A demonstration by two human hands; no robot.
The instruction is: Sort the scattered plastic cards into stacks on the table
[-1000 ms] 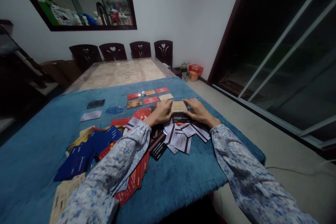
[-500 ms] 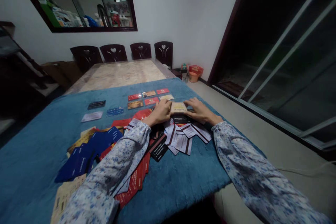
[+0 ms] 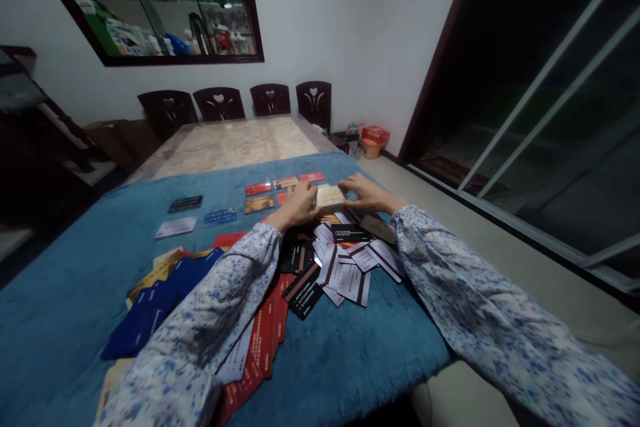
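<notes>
A desk (image 3: 235, 143) is partly covered by a soft blue cloth (image 3: 320, 353), on which many printed cards are spread, among them a loose heap of white and black cards (image 3: 353, 283), most of them showing dark stripes. Just beyond the heap, a cream card (image 3: 330, 197) is held between two bare hands. Its left edge is pinched by the left hand (image 3: 299, 203), with the fingers curled; its right edge is pinched by the right hand (image 3: 369, 195), with thumb and fingers drawn close together. Whether one card or a thin stack is held cannot be told.

By its look, the cream card should be light and rather stiff, with smooth faces that may slip against others. It is probably best held by its two short edges, as here, so that the printed face is left uncovered; little harm is to be expected from a firm pinch.

On the right side of the heap, a grey-brown card (image 3: 379, 229) is seen near the right sleeve (image 3: 470, 287). To the left of the heap, red cards (image 3: 265, 330) are fanned out, and farther left dark blue cards (image 3: 155, 307) are partly covered by the left sleeve (image 3: 230, 293). Beyond the heap and to its left, single cards are laid flat and apart, including a golden-brown card (image 3: 259, 204) and a bright blue card (image 3: 220, 217).
</notes>
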